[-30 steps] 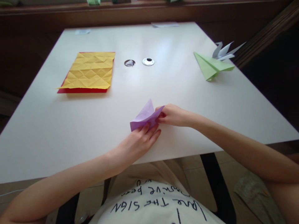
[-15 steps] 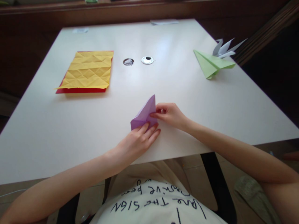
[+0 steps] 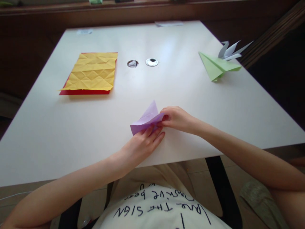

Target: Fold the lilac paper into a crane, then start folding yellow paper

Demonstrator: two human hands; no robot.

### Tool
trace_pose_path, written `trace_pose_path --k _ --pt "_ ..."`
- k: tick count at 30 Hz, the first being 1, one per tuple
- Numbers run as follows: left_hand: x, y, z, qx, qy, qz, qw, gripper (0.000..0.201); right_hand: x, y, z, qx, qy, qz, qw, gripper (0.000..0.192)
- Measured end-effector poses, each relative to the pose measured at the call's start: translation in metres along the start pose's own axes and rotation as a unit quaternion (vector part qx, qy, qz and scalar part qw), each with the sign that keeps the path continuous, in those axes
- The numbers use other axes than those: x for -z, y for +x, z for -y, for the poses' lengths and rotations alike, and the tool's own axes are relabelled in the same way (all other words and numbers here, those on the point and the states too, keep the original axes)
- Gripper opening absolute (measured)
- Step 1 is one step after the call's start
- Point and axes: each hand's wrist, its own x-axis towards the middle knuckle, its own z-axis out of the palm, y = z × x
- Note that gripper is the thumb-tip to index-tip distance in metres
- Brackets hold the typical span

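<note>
A folded sheet of purple paper [image 3: 146, 117] lies near the front of the table, with a pointed flap standing up at its back. Across its lower part rests my left hand [image 3: 147, 140], fingers stretched and slightly apart, holding the sheet against the table. The left thumb is hidden. My right hand [image 3: 172, 118] pinches the paper's right corner between thumb and fingers, and the edge there is raised and curved. Part of the paper is covered by both hands.
A creased yellow sheet [image 3: 92, 71] lies over a red sheet [image 3: 83, 92] at the left. At the right are a folded green paper [image 3: 218, 66] and a white paper crane [image 3: 230, 51]. Two round holes [image 3: 132, 64] are set in the white table [image 3: 59, 133].
My right hand has drawn the paper's right corner out and slightly toward me, so a flap now curves across the front. My left hand has stayed nearly in place.
</note>
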Motion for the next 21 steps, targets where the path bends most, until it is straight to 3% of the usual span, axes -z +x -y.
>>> trace_pose_path --k 4,14,21 --pt "0.001 0.0 0.0 0.001 -0.007 0.001 1.0 0.038 0.002 -0.002 -0.004 0.006 0.022 0.019 1.0 0.008" --pt "0.0 0.0 0.001 0.004 -0.017 -0.013 1.0 0.036 0.001 -0.004 0.001 0.036 0.109 -0.055 0.992 0.014" --pt "0.008 0.001 0.001 0.0 -0.004 0.049 0.999 0.042 0.01 -0.001 0.007 0.037 0.116 -0.096 0.988 0.018"
